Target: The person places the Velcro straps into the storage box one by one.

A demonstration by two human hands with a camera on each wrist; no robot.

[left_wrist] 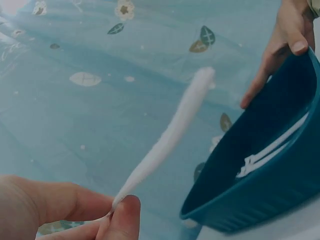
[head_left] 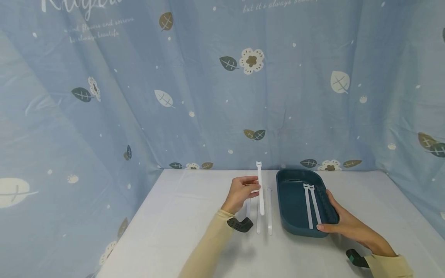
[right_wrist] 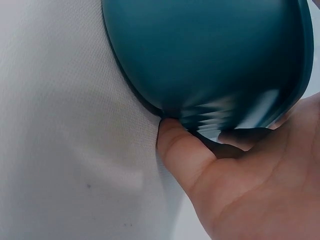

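Note:
Between thumb and fingers, my left hand [head_left: 240, 194] pinches a white hook-and-loop cable tie [head_left: 260, 202], held upright with its slotted head on top. In the left wrist view, the tie [left_wrist: 167, 137] bends away from the fingertips. My right hand [head_left: 352, 227] grips the right side of a dark teal plastic basket [head_left: 290, 208], its thumb over the near rim. Two more ties [head_left: 308, 210] lie side by side inside the basket. In the right wrist view, the thumb [right_wrist: 182, 150] presses the basket's rim; the other fingers are partly hidden behind the basket.
Several white ties [head_left: 269, 216] lie on the white tabletop [head_left: 180, 216] left of the basket, some partly hidden by the left hand and its tie. A blue patterned curtain [head_left: 208, 96] hangs behind the table and at both sides. Each wrist carries a dark device [head_left: 240, 224].

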